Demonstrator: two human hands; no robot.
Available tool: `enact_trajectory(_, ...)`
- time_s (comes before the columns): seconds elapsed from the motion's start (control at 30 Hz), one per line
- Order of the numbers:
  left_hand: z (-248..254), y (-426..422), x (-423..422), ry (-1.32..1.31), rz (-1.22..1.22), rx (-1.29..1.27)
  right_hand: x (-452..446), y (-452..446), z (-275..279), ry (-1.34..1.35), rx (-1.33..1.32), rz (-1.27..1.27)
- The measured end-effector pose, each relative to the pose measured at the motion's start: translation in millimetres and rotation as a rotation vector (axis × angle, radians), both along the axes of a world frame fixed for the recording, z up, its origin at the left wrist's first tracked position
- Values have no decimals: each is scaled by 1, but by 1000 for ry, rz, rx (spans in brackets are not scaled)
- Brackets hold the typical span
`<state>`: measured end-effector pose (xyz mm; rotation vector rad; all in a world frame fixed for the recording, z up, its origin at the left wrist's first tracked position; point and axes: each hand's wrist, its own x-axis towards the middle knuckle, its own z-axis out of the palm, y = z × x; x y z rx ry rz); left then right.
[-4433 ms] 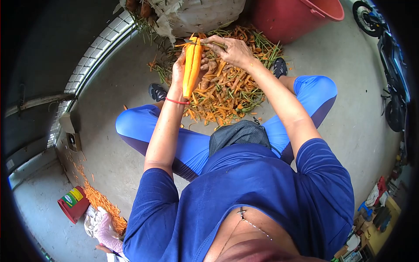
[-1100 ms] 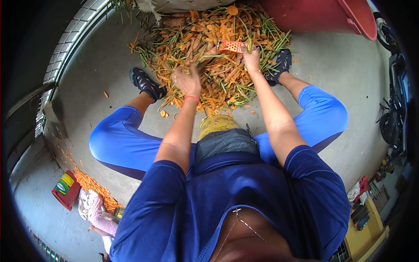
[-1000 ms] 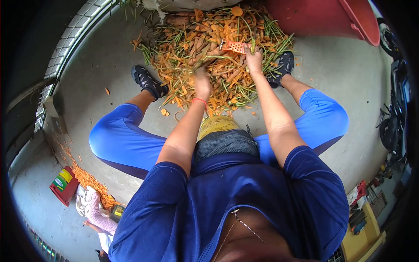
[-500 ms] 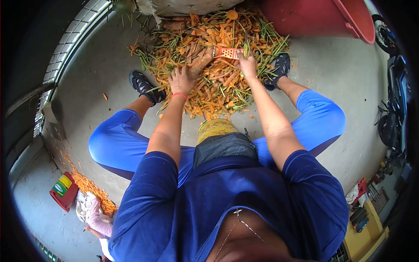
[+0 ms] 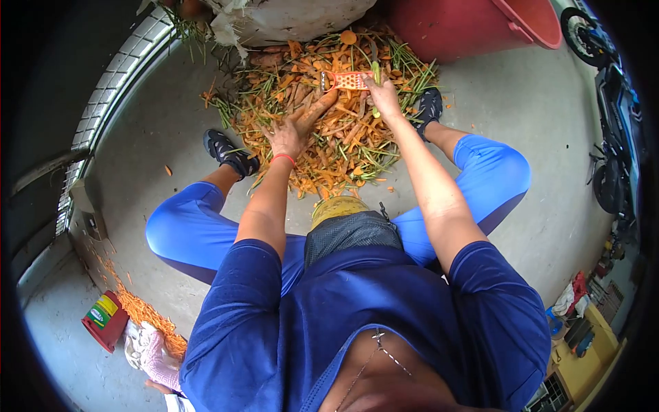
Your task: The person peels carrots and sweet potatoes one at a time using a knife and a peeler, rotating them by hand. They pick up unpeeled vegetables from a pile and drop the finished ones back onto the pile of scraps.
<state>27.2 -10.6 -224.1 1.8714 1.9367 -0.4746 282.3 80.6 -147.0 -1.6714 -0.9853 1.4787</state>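
My left hand (image 5: 285, 139) is at the lower left of a heap of orange peelings and green stalks (image 5: 343, 154). Its fingers are round the near end of a brownish, unpeeled carrot (image 5: 318, 110), which points up and to the right. An orange peeler with a perforated body (image 5: 347, 81) is in my right hand (image 5: 384, 98), its blade end towards the left, close above the carrot's far tip. Something thin and green, with a dark blade-like piece above it, also shows at my right hand's fingers.
A large red tub (image 5: 467, 31) stands beyond the heap at right, with a whitish sack (image 5: 295, 20) beside it. A red bucket (image 5: 105, 321), orange shreds (image 5: 141, 309) and part of another person (image 5: 161, 364) are at lower left. A motorcycle (image 5: 614, 137) is at far right.
The large orange peeled piece seen earliest is out of my hands. My left hand, empty and moving a second ago, now holds the unpeeled carrot. The peeler has stayed in my right hand since then.
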Motion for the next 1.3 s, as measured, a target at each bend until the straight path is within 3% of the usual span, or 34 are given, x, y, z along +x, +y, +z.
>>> enact_trajectory(0.07, 15, -3, 4, -26, 33, -29, 0, 2, 22, 37, 43, 20)
enact_trajectory(0.17, 23, -4, 3, -129, 114, 14, 4, 4, 12, 107, 64, -6)
enact_trajectory(0.27, 51, 15, -1, -508, 528, -106, 5, -4, 2, 205, 14, -26)
enact_trajectory(0.3, 12, 13, -12, -891, 654, -3, 4, -10, 5, 157, 10, 6)
enact_trajectory(0.4, 44, 18, -14, -1494, 1049, -539, 4, -21, -21, 121, -130, -33)
enact_trajectory(0.5, 63, 20, -5, -1386, 1230, -469, -2, -34, -33, 159, -157, -13)
enact_trajectory(0.6, 53, 23, -13, -1167, 801, -659, -12, -36, -42, 181, -204, 44)
enact_trajectory(0.63, 64, 21, -7, -1065, 821, -611, -16, -37, -44, 166, -203, 42)
enact_trajectory(0.8, 46, 20, -11, -612, 350, -330, -16, -35, -53, 91, -223, 86)
enact_trajectory(0.9, 58, 21, -3, -169, 237, -176, -18, -35, -53, 110, -214, 68)
enact_trajectory(1.03, 43, 13, -9, 194, -124, 145, -16, -35, -51, 65, -243, 102)
enact_trajectory(1.17, 47, 30, 2, 141, -48, 26, -14, -34, -60, 50, -233, 129)
enact_trajectory(1.3, 54, 49, -3, -299, 326, -202, -16, -34, -54, 63, -202, 75)
